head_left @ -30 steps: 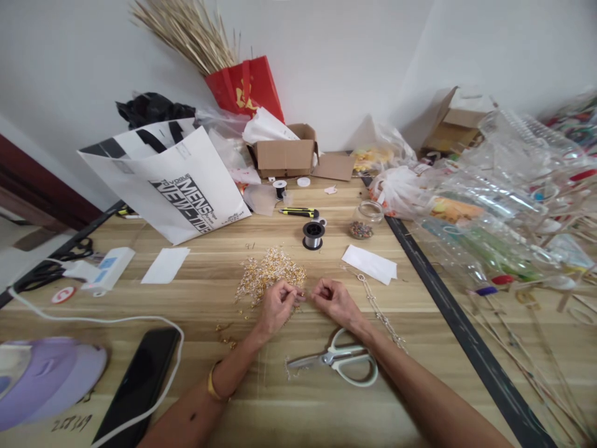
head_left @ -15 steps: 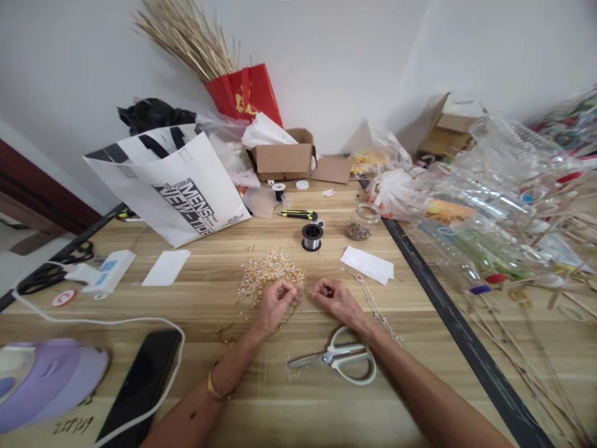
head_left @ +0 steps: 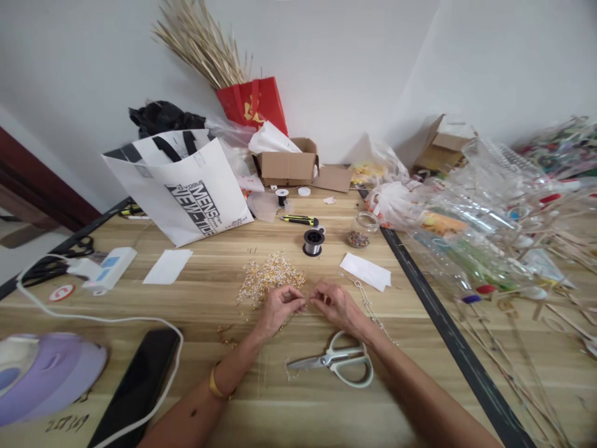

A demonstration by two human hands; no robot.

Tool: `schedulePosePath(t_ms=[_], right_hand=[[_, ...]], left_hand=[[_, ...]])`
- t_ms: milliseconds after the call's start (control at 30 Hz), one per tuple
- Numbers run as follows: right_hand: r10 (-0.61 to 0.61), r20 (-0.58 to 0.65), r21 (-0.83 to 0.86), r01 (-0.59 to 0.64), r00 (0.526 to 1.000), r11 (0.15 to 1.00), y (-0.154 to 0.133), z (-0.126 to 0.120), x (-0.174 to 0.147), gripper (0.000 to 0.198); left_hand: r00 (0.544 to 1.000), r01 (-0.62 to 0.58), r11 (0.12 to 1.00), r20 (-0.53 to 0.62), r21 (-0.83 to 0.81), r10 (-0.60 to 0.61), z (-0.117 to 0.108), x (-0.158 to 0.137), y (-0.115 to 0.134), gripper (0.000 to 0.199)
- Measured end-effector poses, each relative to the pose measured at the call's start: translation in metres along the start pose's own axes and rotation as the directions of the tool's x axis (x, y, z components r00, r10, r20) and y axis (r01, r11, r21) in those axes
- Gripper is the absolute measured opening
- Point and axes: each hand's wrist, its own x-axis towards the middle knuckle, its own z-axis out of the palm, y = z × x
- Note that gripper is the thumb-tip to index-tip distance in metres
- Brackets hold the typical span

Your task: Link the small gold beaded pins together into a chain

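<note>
My left hand [head_left: 282, 306] is closed in a pinch at the near edge of a pile of gold and clear beads [head_left: 268, 274]; what its fingertips hold is too small to make out. Close beside it, my right hand [head_left: 334, 303] pinches too, its fingertips almost meeting the left ones. Whatever is between them is hidden or too fine to see. Beyond my right wrist lies a beaded chain [head_left: 367, 302]. White-handled scissors [head_left: 338, 359] rest on the table below my hands, blades pointing left.
Past the beads stand a wire spool [head_left: 313, 242], a yellow-black cutter [head_left: 300, 220] and a glass jar [head_left: 364, 231] with beads. White papers [head_left: 366, 271] lie right. A phone [head_left: 140, 382] and white cable are at left, plastic bottles [head_left: 489, 242] at far right.
My right hand has come nearer to the left, so the fingertips now almost meet. The left hand stays by the bead pile. The camera view has shifted slightly.
</note>
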Motion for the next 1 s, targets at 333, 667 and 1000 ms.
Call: schedulePosePath(t_ms=[333,667,1000], right_hand=[[-0.042,0.092,-0.140,0.055,0.995,0.989,-0.017,-0.001,0.003,0.010],[-0.046,0.037,-0.192,0.052,0.998,0.980,-0.029,-0.013,-0.008,0.022],[0.140,0.349,-0.398,0.011,0.927,0.917,-0.047,-0.037,-0.077,0.022]], left_hand=[[0.995,-0.026,0.998,0.101,0.063,0.019,-0.001,0.000,-0.005,0.011],[0.997,-0.020,0.999,0.074,0.032,0.017,-0.003,0.000,-0.004,0.019],[0.999,-0.035,0.992,0.045,0.124,0.030,-0.007,0.001,0.002,0.017]])
